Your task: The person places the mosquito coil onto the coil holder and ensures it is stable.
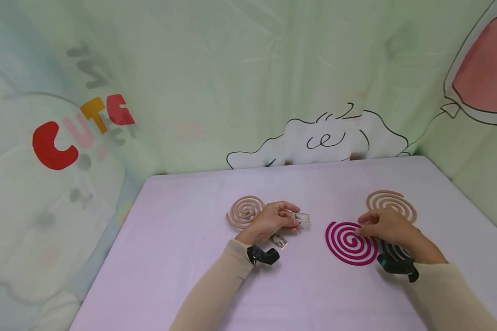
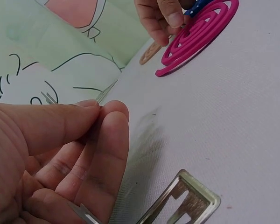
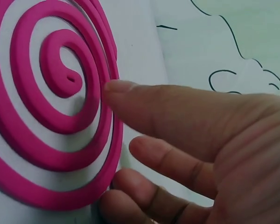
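In the head view my left hand (image 1: 273,219) pinches a small rectangular metal coil stand (image 1: 301,217) between thumb and fingers; only its thin pointed edges (image 2: 107,92) show in the left wrist view. Below that hand lies a second cut-out metal stand (image 1: 279,241). My right hand (image 1: 391,226) is over the far right part of a magenta mosquito coil (image 1: 343,255). Its thumb reaches straight to the coil's outer rings, while the other fingers bend loosely by the rim. Partly hidden beneath this hand and wrist is a dark coil (image 1: 397,249).
A tan coil (image 1: 236,216) lies behind my left hand, and another tan coil (image 1: 381,195) is behind my right hand. All rest on a pale lilac tabletop (image 1: 157,266). A printed curtain (image 1: 215,92) hangs along the table's back edge.
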`<state>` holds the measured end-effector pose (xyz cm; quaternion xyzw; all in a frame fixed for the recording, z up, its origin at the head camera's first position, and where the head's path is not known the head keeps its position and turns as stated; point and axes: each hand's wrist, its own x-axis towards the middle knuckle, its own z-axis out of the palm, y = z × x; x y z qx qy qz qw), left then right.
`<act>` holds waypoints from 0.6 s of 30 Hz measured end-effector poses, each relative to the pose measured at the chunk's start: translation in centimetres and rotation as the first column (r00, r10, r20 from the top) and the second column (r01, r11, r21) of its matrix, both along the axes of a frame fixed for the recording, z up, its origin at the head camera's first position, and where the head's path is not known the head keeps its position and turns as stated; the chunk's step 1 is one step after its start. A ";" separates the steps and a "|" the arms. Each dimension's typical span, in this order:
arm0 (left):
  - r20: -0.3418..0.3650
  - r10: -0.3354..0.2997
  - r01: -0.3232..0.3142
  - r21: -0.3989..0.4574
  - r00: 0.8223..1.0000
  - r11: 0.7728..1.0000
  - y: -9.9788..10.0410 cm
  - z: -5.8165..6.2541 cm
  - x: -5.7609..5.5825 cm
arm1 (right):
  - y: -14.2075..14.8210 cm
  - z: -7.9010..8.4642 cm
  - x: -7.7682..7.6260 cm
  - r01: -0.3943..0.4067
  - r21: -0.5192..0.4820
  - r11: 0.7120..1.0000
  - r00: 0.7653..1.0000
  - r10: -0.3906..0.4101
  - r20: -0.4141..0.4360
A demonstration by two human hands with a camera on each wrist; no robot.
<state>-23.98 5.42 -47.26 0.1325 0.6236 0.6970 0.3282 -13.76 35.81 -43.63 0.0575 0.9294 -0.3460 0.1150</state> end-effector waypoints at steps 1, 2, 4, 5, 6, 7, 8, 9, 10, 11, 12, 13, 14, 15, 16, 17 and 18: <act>-0.001 0.000 0.000 0.002 1.000 1.000 0.0 0.0 0.0 | 0.0 0.0 0.0 -0.004 0.008 1.000 1.000 0.004 0.001; -0.001 0.001 -0.001 0.003 1.000 1.000 -0.1 0.0 0.0 | 0.0 0.0 0.0 -0.010 0.021 1.000 1.000 0.011 -0.003; 0.000 -0.001 0.001 0.004 1.000 1.000 -0.1 0.0 0.0 | -0.1 0.0 0.0 -0.022 0.044 0.999 1.000 0.022 -0.010; 0.001 -0.001 0.001 0.004 1.000 1.000 -0.1 -0.1 0.0 | -0.2 -0.1 0.0 -0.024 0.051 0.998 1.000 0.025 -0.009; 0.000 -0.001 0.001 0.004 1.000 1.000 -0.1 0.0 0.0 | -0.2 -0.1 0.0 -0.031 0.062 0.998 0.999 0.031 -0.012; -0.001 -0.001 0.001 0.003 1.000 1.000 -0.1 0.0 0.1 | -0.3 -0.1 -0.1 -0.034 0.068 0.997 0.999 0.034 -0.010; -0.001 -0.002 0.002 0.001 1.000 1.000 -0.1 0.0 0.1 | -0.3 -0.2 -0.1 -0.034 0.077 0.996 0.999 0.035 -0.009; 0.000 -0.003 0.003 -0.001 1.000 1.000 -0.1 0.0 0.1 | -0.4 -0.2 -0.1 -0.032 0.076 0.997 0.999 0.032 0.000; -0.002 -0.003 0.003 -0.003 1.000 1.000 -0.1 -0.1 0.1 | -0.4 -0.3 -0.2 -0.028 0.074 0.997 1.000 0.028 0.008; -0.003 -0.002 0.002 -0.004 1.000 1.000 -0.1 -0.1 0.1 | -0.5 -0.3 -0.2 -0.024 0.070 0.997 1.000 0.023 0.019; -0.003 -0.002 0.002 -0.004 1.000 1.000 -0.1 -0.1 0.1 | -0.6 -0.2 -0.3 -0.023 0.068 0.997 0.999 0.021 0.024; -0.005 -0.002 0.002 -0.005 1.000 1.000 0.0 -0.1 0.1 | -0.7 -0.2 -0.3 -0.018 0.061 0.998 0.999 0.016 0.032; -0.006 -0.002 0.002 -0.005 1.000 1.000 0.0 -0.2 0.1 | -0.7 -0.2 -0.3 -0.014 0.058 0.998 0.999 0.012 0.039; -0.006 -0.003 0.003 -0.004 1.000 1.000 0.0 -0.2 0.0 | -0.8 -0.2 -0.3 -0.009 0.053 0.999 0.999 0.007 0.047; -0.005 -0.003 0.003 -0.003 1.000 1.000 0.0 -0.2 0.0 | -0.8 -0.2 -0.3 -0.007 0.047 0.999 0.999 0.004 0.051; -0.005 -0.003 0.003 -0.003 1.000 1.000 0.0 -0.2 0.0 | -0.8 -0.1 -0.3 -0.006 0.046 0.999 0.999 0.004 0.053; -0.006 -0.002 0.002 -0.002 1.000 1.000 0.0 -0.2 0.0 | -0.8 -0.1 -0.3 -0.005 0.045 0.999 0.998 0.003 0.055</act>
